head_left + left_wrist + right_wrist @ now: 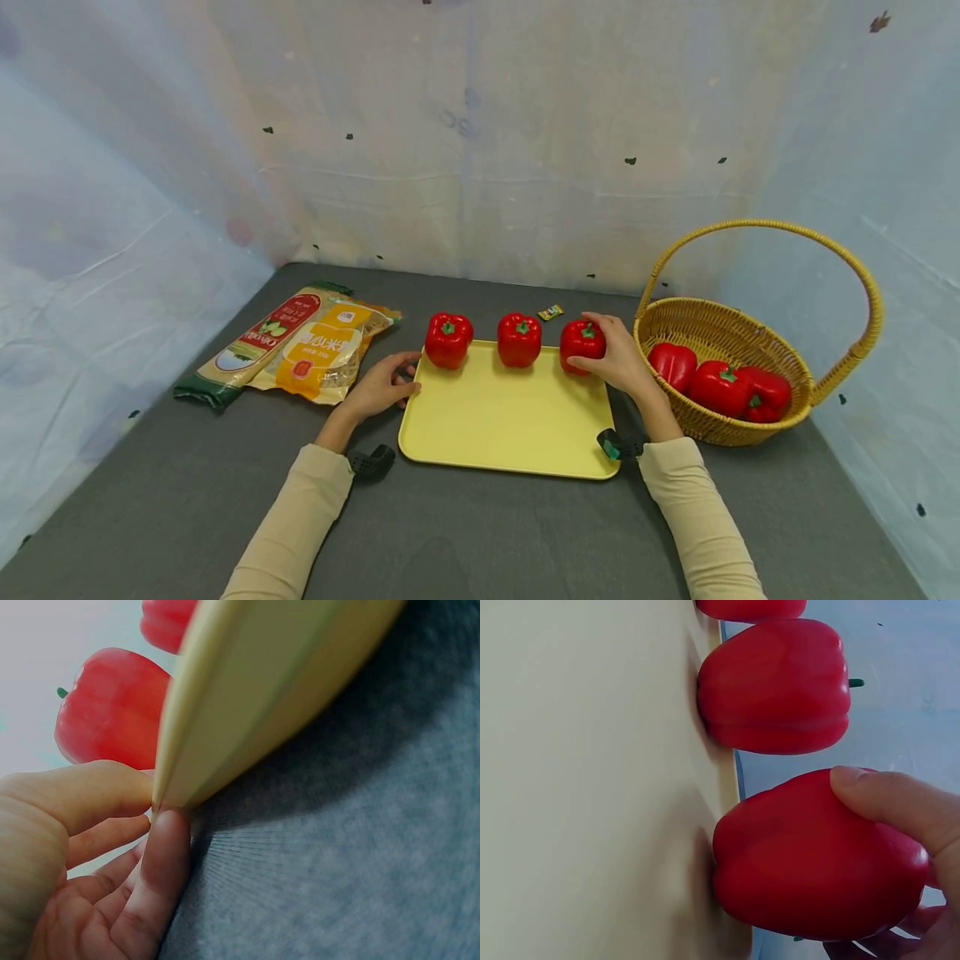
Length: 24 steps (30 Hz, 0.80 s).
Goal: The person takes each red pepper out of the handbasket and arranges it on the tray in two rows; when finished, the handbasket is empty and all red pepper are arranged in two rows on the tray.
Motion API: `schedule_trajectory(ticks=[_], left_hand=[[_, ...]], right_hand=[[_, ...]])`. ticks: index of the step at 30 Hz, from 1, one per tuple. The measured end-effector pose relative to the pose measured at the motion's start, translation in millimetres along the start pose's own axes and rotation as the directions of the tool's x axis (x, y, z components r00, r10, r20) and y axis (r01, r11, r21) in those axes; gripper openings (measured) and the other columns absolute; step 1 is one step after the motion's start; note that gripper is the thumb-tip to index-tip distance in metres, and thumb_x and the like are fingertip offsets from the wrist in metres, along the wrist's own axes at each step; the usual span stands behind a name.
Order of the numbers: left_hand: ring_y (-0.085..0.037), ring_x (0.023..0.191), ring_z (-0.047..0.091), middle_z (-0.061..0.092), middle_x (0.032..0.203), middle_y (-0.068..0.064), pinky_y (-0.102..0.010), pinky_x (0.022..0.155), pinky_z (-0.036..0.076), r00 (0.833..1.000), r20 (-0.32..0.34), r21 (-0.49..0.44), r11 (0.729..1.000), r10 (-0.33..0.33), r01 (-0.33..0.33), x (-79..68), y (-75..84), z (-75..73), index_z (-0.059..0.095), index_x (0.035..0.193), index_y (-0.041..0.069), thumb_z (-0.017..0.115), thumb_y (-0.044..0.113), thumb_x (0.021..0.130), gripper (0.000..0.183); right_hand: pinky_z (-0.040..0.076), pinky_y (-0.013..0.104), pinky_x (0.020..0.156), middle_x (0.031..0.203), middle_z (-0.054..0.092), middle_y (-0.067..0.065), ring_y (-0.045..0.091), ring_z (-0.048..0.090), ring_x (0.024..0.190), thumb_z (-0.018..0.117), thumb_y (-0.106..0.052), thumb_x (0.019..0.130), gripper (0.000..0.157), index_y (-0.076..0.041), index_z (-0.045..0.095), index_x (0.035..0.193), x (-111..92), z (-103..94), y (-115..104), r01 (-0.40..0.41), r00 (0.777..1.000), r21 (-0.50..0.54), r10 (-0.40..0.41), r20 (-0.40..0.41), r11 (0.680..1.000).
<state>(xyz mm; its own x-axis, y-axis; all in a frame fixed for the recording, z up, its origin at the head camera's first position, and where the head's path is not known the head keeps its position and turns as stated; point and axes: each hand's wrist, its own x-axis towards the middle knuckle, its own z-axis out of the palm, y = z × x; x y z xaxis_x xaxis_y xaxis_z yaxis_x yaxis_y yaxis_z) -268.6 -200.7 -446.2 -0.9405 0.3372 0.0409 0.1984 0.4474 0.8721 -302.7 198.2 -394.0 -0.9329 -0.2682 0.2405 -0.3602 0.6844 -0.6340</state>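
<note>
Pinching the left edge of the yellow tray point(510, 417), close to its far corner, the left hand point(380, 385) has thumb and fingers nearly together on the rim. The wicker basket point(693, 323) stands near the worktop's point(465, 533) right edge. At the tray's far right corner, the right hand point(617, 354), opened as wide as the right pepper point(576, 346), grips it between thumb and fingers. Along the far edge stand the middle pepper point(519, 343) and, beside the left hand, the left pepper point(448, 343). Beyond lies a small sachet point(551, 312).
</note>
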Motion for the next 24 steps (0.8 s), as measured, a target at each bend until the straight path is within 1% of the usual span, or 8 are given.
schedule_trajectory(ticks=[7,13,18,24], left_hand=[[-0.022,0.069,0.053,0.049,0.107,-0.018,-0.031,0.056,0.054,1.0,-0.001,0.001,1.0,-0.006,0.006,-0.1,1.1,-0.5,0.038,0.139,0.0,0.062,0.007,0.089,0.056],[-0.022,0.069,0.053,0.049,0.108,-0.017,-0.031,0.056,0.054,1.0,-0.003,0.008,1.0,-0.009,0.009,0.2,2.7,-0.6,0.039,0.139,0.0,0.063,0.007,0.088,0.056],[-0.022,0.069,0.053,0.049,0.108,-0.018,-0.031,0.056,0.054,1.0,-0.004,0.021,1.0,-0.003,0.003,-0.4,3.8,-1.0,0.038,0.139,-0.001,0.062,0.006,0.088,0.056],[-0.021,0.07,0.053,0.05,0.108,-0.018,-0.031,0.056,0.054,1.0,-0.007,0.013,1.0,-0.014,0.014,-0.9,2.8,-0.8,0.039,0.139,0.001,0.062,0.006,0.088,0.056]], right_hand=[[0.043,0.057,0.092,0.137,0.034,0.023,0.04,0.04,0.12,0.077,-0.021,0.077,0.085,-0.006,0.028,0.145,-0.1,1.7,1.3,-0.005,1.0,-0.007,0.005,-0.007,1.0],[0.041,0.059,0.093,0.138,0.033,0.023,0.04,0.039,0.121,0.077,-0.022,0.076,0.088,-0.008,0.025,0.146,0.3,2.2,1.2,-0.014,1.0,-0.008,0.014,-0.01,1.0],[0.04,0.059,0.095,0.139,0.031,0.023,0.04,0.037,0.123,0.078,-0.02,0.076,0.088,-0.007,0.026,0.145,0.6,2.7,1.4,-0.007,1.0,-0.013,0.007,-0.007,1.0],[0.037,0.06,0.096,0.141,0.029,0.024,0.041,0.035,0.125,0.08,-0.018,0.074,0.087,-0.005,0.03,0.144,0.7,2.8,1.4,0.029,1.0,-0.016,-0.029,-0.013,0.999]])
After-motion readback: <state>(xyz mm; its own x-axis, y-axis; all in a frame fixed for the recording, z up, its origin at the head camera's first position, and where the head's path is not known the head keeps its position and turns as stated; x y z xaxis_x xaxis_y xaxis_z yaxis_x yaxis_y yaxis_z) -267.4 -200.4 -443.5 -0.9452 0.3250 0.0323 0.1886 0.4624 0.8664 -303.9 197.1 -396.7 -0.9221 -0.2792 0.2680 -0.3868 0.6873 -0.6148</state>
